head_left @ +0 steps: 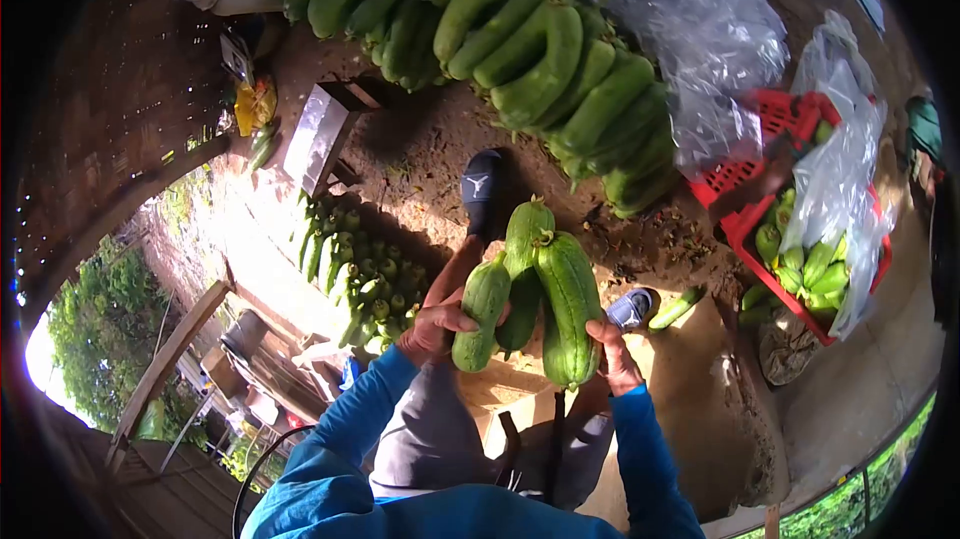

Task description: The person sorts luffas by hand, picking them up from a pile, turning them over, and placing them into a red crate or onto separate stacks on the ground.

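My left hand [436,331] is closed around a plump green gourd [482,314], its thumb across the lower part. My right hand [614,357] grips the side of a larger ridged gourd [569,304]. Wedged between these two is another gourd [526,236], with a darker one [520,311] partly hidden below it. The bunch is held up in front of my knees, stem ends pointing away from me. Fingers of both hands are partly hidden behind the gourds.
A long curved pile of gourds [540,59] lies ahead, and a second pile [365,279] at left. Clear plastic sheeting [700,29] covers the far right. One red crate [745,229] holds gourds under plastic. A single gourd [676,309] lies beside my right sandal [632,310].
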Tool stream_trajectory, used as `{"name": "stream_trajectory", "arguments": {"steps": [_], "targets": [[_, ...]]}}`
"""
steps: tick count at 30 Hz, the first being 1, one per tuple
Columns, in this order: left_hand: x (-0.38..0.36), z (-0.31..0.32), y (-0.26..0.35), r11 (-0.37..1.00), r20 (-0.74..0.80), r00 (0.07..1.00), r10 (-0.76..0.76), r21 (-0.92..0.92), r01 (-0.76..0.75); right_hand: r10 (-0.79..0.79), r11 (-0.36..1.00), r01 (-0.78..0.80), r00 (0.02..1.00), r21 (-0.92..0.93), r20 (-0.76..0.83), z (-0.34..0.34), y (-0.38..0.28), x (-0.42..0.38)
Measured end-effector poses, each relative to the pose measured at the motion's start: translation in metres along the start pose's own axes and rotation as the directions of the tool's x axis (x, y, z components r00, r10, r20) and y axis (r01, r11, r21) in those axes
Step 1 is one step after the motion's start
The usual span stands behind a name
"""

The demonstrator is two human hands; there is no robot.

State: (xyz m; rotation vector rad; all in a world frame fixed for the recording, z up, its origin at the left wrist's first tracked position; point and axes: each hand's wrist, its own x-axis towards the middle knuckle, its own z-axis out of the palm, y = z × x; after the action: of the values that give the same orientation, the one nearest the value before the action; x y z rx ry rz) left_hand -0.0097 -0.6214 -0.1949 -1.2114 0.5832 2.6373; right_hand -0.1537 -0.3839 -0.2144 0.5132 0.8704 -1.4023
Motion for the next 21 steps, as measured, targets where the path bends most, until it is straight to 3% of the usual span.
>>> {"name": "stream_trajectory", "arguments": {"steps": [1,2,4,5,6,8,9,11,13,15,16,18,19,21], "targets": [[-0.009,-0.021,0.021,0.993,-0.019,0.993,-0.115,-0.026,0.114,0.004,0.999,-0.008,0.997,-0.048,-0.079,0.014,0.008,0.014],[-0.009,-0.021,0.055,0.993,0.026,0.994,-0.108,0.06,0.106,-0.035,0.999,0.031,0.993,-0.04,-0.116,0.032,0.01,0.029],[-0.009,-0.057,0.112,0.915,-0.094,0.984,-0.151,0.363,0.175,0.021,0.995,-0.024,0.999,0.093,0.033,0.078,-0.013,0.064],[0.004,-0.034,0.155,0.879,-0.081,0.995,-0.055,0.468,0.086,0.018,0.996,-0.02,0.999,0.087,0.029,0.099,-0.021,0.082],[0.022,-0.045,0.181,0.823,-0.038,0.998,0.046,0.568,-0.016,-0.079,0.995,0.078,0.997,0.063,0.012,0.118,-0.029,0.102],[0.06,-0.027,0.248,0.737,-0.076,0.997,0.022,0.675,0.035,-0.179,0.983,0.179,0.984,0.03,-0.006,0.147,-0.05,0.135],[0.089,-0.034,0.264,0.575,0.06,0.98,0.188,0.803,-0.16,-0.211,0.978,0.211,0.977,-0.005,-0.028,0.159,-0.062,0.15],[0.161,-0.072,0.284,0.344,0.091,0.902,0.422,0.904,-0.252,-0.247,0.968,0.244,0.967,-0.05,-0.059,0.181,-0.082,0.17],[0.22,-0.061,0.324,-0.055,0.262,0.895,0.361,0.964,-0.26,-0.279,0.954,0.297,0.928,0.038,-0.245,0.197,-0.097,0.181],[0.255,-0.041,0.354,-0.401,0.377,0.877,0.296,0.883,-0.244,-0.309,0.941,0.334,0.915,0.058,-0.258,0.197,-0.098,0.186],[0.271,-0.044,0.359,-0.393,0.381,0.875,0.298,0.885,-0.251,-0.334,0.926,0.367,0.906,0.088,-0.259,0.195,-0.097,0.189],[0.293,-0.053,0.359,-0.575,0.493,0.732,0.47,0.8,-0.171,-0.321,0.939,0.344,0.894,0.02,-0.313,0.184,-0.088,0.196],[0.287,-0.05,0.362,-0.48,0.437,0.74,0.512,0.859,-0.175,-0.31,0.947,0.318,0.88,-0.04,-0.361,0.179,-0.084,0.197],[0.257,-0.079,0.363,0.162,0.324,0.835,0.444,0.888,-0.431,-0.324,0.946,0.297,0.886,-0.131,-0.332,0.18,-0.083,0.192]]}}
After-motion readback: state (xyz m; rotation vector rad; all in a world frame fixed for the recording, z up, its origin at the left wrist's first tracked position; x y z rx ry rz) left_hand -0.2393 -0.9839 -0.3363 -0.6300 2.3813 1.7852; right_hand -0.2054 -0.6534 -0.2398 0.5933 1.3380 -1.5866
